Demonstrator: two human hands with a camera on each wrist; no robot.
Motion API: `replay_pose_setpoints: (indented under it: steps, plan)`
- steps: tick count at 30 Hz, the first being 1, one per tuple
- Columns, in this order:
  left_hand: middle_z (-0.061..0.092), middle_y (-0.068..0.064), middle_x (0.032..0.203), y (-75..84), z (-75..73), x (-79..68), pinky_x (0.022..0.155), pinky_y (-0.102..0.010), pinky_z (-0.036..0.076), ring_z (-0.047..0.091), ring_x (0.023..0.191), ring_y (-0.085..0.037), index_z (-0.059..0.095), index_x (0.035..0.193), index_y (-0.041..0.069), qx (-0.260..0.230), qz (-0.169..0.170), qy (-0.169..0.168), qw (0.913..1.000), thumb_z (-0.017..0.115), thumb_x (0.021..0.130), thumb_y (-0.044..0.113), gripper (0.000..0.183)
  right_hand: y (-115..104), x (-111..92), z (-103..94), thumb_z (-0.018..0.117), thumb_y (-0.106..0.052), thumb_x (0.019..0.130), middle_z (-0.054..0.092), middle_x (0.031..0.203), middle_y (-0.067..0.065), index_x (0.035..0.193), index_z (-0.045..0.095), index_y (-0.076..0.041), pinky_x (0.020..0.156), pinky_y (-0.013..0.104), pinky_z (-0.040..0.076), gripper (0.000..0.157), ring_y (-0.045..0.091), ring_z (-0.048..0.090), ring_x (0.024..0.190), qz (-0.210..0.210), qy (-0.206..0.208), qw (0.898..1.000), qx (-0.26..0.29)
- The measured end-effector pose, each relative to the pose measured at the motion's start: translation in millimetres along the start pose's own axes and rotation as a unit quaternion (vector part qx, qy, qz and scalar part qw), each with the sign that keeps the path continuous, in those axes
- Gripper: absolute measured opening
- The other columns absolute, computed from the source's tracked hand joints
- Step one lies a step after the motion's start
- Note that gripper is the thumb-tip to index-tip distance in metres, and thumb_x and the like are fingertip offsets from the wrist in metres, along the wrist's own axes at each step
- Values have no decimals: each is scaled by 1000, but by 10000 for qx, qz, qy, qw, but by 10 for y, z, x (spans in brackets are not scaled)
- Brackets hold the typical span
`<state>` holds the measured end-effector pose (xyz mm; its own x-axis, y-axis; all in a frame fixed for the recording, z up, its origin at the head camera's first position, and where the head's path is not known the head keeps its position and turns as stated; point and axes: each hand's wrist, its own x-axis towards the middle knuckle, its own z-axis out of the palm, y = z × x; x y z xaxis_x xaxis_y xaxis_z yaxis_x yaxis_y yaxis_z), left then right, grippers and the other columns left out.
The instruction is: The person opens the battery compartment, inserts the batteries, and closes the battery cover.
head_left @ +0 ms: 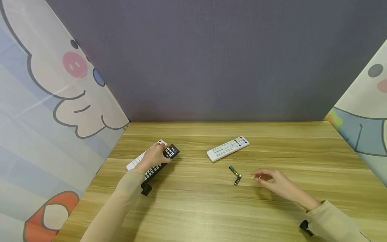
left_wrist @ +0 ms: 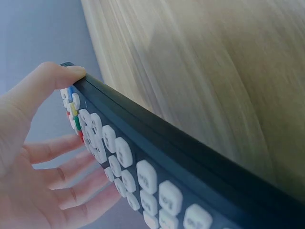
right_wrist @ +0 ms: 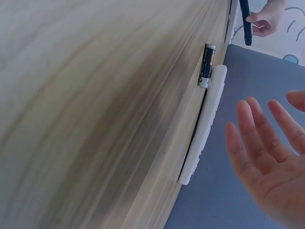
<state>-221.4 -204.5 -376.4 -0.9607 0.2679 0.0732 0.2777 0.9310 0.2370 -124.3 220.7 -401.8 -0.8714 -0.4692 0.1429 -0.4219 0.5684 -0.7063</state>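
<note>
Left hand point(head_left: 152, 157) grips black remote point(head_left: 155, 170) between thumb and fingers. Right hand point(head_left: 274, 182), thumb and fingertips apart, hovers near two batteries point(head_left: 233, 170).

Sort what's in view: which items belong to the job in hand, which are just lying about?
Job:
- long black plastic remote, gripped by the left hand
- two small dark cylindrical batteries, likely; nearest the right hand

Lying about, apparently:
- white rectangular remote beyond the batteries
- white oblong remote, partly hidden by the left hand
</note>
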Motion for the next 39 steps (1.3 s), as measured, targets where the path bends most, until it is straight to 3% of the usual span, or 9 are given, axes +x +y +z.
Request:
replay_pose_setpoints:
  steps: [3,11,19,23,28,31,33,39]
  plan:
    - [61,-8,84,-5,25,26,56,-31,43,49,65,-17,60,99,0,144,-60,-68,9999,75,59,31,52,4,-4,0,52,-18,89,62,101,7,106,60,-5,68,24,50,23,2,54,81,5,-8,10000,-4]
    - [64,-12,94,-26,101,71,51,-31,44,48,61,-15,60,94,-1,266,-194,-220,9992,77,60,31,49,4,-7,-7,52,-21,90,62,102,7,107,60,-6,68,24,50,24,3,55,82,134,-59,9999,-2]
    - [56,-4,70,-63,135,131,44,-31,39,45,57,-16,59,82,3,134,-445,-399,9981,76,62,28,37,5,-2,-3,51,-21,90,62,103,8,107,60,-6,69,24,51,24,5,56,83,165,-79,9998,-23]
    - [52,-2,67,-112,184,175,40,-29,36,39,52,-14,62,89,3,109,-463,-400,9981,77,61,32,44,3,1,1,51,-20,90,62,102,8,106,60,-6,69,24,51,23,5,56,82,118,-53,9999,-50]
    - [45,0,61,-70,169,188,40,-25,31,35,52,-13,55,67,6,122,-756,-605,9952,77,63,28,31,-2,-1,1,51,-19,90,62,102,9,106,60,-6,69,24,51,23,6,56,82,97,-61,9999,-46]
    - [37,1,58,-23,152,176,41,-23,26,32,52,-12,42,57,11,139,-812,-642,9945,76,65,26,38,-2,-1,-1,52,-19,90,62,102,9,106,60,-5,69,25,51,23,6,57,82,102,-75,9999,-22]
    - [37,2,59,-2,144,171,41,-22,26,31,53,-12,40,57,12,201,-835,-672,9940,75,66,26,39,0,0,0,52,-18,90,62,102,9,106,60,-5,69,25,51,23,6,57,82,104,-83,9999,8]
    - [52,-3,70,-10,151,181,45,-26,36,38,57,-14,54,69,7,294,-902,-705,9930,75,66,30,32,2,1,4,52,-17,89,62,101,11,106,60,-3,68,25,51,23,6,57,81,53,-75,10000,13]
